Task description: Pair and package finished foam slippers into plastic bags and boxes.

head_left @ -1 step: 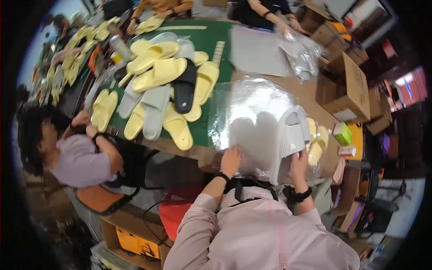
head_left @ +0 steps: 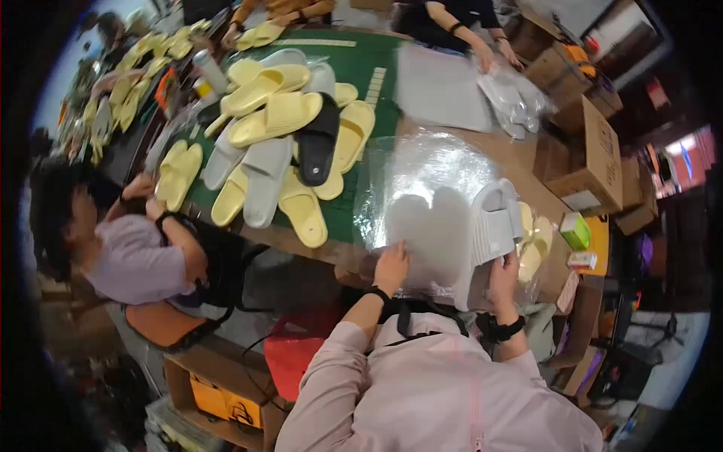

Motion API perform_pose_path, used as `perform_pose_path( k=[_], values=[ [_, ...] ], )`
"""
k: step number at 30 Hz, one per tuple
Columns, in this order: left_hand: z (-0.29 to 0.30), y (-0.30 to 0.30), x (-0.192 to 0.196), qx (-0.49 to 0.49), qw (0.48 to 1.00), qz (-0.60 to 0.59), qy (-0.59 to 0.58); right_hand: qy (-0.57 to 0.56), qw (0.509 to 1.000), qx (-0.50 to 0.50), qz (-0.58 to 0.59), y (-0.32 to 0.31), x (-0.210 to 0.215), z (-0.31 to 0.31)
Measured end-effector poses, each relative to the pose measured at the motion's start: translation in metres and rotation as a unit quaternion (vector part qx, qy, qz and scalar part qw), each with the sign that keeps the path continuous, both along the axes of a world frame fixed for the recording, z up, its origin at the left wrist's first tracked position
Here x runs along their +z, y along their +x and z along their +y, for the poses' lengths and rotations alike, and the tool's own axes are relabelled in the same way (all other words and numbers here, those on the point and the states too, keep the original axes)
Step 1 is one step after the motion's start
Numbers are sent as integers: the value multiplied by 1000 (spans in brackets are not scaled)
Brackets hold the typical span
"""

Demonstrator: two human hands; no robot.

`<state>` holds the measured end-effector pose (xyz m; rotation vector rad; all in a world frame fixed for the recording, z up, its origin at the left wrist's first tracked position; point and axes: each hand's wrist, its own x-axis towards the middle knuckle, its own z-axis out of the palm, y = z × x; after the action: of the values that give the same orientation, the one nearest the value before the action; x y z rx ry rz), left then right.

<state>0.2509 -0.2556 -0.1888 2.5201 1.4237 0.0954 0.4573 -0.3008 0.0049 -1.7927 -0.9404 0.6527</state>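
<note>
On the near side of the table, my right hand (head_left: 503,277) is closed around the heel end of a pair of light grey ribbed slippers (head_left: 493,230), tilted with the toe end away from me. My left hand (head_left: 393,267) is at the near left edge of a clear plastic bag (head_left: 380,196), fingers bent on the film. The bag lies flat and shiny, over or around a pale grey slipper-shaped sheet (head_left: 429,230); which of the two I cannot tell. Beyond my right hand, yellow slippers (head_left: 536,248) lie in clear film.
A heap of yellow, grey and black slippers (head_left: 275,120) covers the green mat (head_left: 385,90) on the left. One co-worker (head_left: 151,256) sits at left; another's hands (head_left: 483,56) hold bagged slippers (head_left: 512,98) across the table. An open carton (head_left: 602,162) stands at right.
The whole view has shifted slightly, moving the scene a little rightward. My hands keep the same places on the bag and the grey slippers. The far co-worker's hands and bagged slippers moved slightly.
</note>
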Motion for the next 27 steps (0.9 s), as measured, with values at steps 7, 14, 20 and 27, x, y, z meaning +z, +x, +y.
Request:
perform_pose_path(
  k=[7, 14, 20, 27],
  values=[
    [9, 6, 38, 4, 994, -106, 5, -1, 996, 83, -8, 17, -2, 16],
    [11, 8, 48, 56, 991, -126, 2, -76, 974, 151, 153, 54, -15, 13],
    [4, 23, 27, 52, 995, -37, -77, -69, 966, 206, 137, 54, -18, 14],
    [3, 34, 42, 73, 976, 54, -196, -70, 958, 263, 90, 61, -30, 21]
  ],
)
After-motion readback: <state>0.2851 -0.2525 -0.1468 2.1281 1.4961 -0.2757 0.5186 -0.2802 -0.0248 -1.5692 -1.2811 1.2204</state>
